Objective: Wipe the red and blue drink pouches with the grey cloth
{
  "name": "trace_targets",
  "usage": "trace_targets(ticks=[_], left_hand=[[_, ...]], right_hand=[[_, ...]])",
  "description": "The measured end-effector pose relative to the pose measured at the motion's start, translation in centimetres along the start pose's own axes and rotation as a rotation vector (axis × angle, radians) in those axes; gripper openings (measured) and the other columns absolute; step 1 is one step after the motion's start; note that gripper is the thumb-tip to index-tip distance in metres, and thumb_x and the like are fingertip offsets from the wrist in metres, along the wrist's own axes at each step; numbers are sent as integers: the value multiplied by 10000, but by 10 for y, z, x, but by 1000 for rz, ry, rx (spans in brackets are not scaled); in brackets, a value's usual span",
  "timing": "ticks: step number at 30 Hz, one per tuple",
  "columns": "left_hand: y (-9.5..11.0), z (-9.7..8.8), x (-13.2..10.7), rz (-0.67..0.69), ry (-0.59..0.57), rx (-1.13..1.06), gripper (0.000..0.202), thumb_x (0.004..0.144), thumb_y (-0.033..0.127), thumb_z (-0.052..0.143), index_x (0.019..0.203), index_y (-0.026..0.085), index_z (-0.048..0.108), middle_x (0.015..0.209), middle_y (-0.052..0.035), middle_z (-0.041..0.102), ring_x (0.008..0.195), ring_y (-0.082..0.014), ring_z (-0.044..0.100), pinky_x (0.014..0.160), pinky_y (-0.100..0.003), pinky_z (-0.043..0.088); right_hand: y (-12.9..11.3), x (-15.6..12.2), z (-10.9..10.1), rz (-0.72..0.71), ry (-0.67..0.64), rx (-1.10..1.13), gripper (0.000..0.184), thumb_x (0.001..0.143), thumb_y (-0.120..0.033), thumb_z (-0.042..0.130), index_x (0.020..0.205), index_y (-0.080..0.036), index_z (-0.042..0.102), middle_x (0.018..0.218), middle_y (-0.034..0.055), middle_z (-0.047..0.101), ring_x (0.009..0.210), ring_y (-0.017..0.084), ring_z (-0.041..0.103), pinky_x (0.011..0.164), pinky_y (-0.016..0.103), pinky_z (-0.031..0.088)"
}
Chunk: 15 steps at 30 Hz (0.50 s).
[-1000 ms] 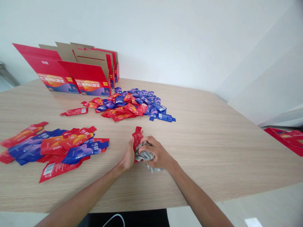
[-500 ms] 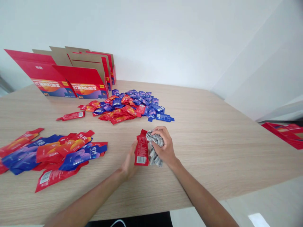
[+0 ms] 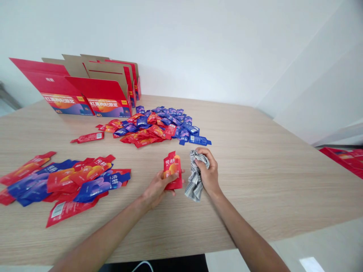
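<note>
Once pressed together, pouch (image 3: 172,170) and cloth (image 3: 195,175) apart.

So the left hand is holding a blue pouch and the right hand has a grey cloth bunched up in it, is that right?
Not quite. In the head view the pouch in the left hand is red with an orange patch, not blue. The rest holds: the right hand grips a bunched grey cloth.

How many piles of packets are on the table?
2: a big pile of packets near the boxes, a flatter pile at the left. One loose packet lies between.
</note>
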<state>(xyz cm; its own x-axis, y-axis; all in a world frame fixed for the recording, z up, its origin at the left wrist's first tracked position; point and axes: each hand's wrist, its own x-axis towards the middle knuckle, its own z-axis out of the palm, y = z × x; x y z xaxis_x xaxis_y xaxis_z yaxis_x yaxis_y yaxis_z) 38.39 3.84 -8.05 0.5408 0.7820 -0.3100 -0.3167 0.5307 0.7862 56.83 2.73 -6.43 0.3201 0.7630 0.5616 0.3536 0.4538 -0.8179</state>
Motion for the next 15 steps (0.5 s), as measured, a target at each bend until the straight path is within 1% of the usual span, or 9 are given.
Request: trace_targets(ticks=[2, 3, 6, 8, 11, 13, 15], left_hand=[[-4, -1, 2, 33, 5, 30, 354, 838, 294, 746, 1137, 132, 647, 1112, -154, 734, 718, -193, 707, 410, -219, 505], [-6, -2, 2, 45, 8, 33, 356, 850, 311, 723, 1148, 134, 638, 1084, -151, 742, 698, -199, 708, 407, -228, 502], [-14, -3, 3, 106, -19, 46, 382, 883, 406, 665, 1156, 141, 630, 934, -120, 750, 639, -212, 693, 408, -252, 497], [-19, -2, 1, 165, -46, 80, 432, 912, 508, 625, 1143, 143, 642, 834, -90, 729, 584, -197, 658, 417, -257, 494], [-23, -1, -2, 204, -53, 156, 555, 912, 664, 565, 1066, 141, 673, 698, -50, 672, 498, -165, 585, 432, -264, 481], [-22, 0, -3, 196, -36, 210, 620, 887, 735, 530, 988, 144, 689, 632, -36, 641, 477, -165, 560, 445, -277, 474], [-20, -2, -2, 210, 11, 249, 625, 884, 751, 507, 915, 157, 697, 628, -34, 642, 522, -177, 572, 489, -286, 481]], right_hand=[[-4, 1, -3, -126, -33, -59, 122, 847, -206, 598, 962, -242, 613, 1030, 51, 604, 1017, 235, 613, 910, 368, 512], [-6, 0, -4, -186, -68, -93, 143, 839, -193, 612, 971, -245, 628, 1056, 59, 592, 1038, 242, 609, 921, 383, 512], [-6, -3, -4, -314, -230, -200, 227, 807, -168, 659, 1014, -260, 665, 1121, 74, 571, 1058, 258, 607, 907, 412, 523], [-3, -6, -1, -342, -338, -259, 278, 786, -143, 672, 1034, -269, 674, 1145, 76, 573, 1068, 265, 602, 895, 419, 531], [3, -10, 5, -319, -450, -295, 324, 767, -91, 668, 1040, -265, 673, 1161, 76, 576, 1096, 261, 592, 929, 425, 532], [3, -12, 8, -317, -530, -284, 337, 754, -67, 677, 1034, -254, 670, 1162, 77, 582, 1108, 256, 588, 956, 426, 529], [2, -13, 9, -344, -633, -266, 337, 744, -65, 711, 1023, -248, 670, 1162, 76, 593, 1103, 252, 589, 963, 419, 529]])
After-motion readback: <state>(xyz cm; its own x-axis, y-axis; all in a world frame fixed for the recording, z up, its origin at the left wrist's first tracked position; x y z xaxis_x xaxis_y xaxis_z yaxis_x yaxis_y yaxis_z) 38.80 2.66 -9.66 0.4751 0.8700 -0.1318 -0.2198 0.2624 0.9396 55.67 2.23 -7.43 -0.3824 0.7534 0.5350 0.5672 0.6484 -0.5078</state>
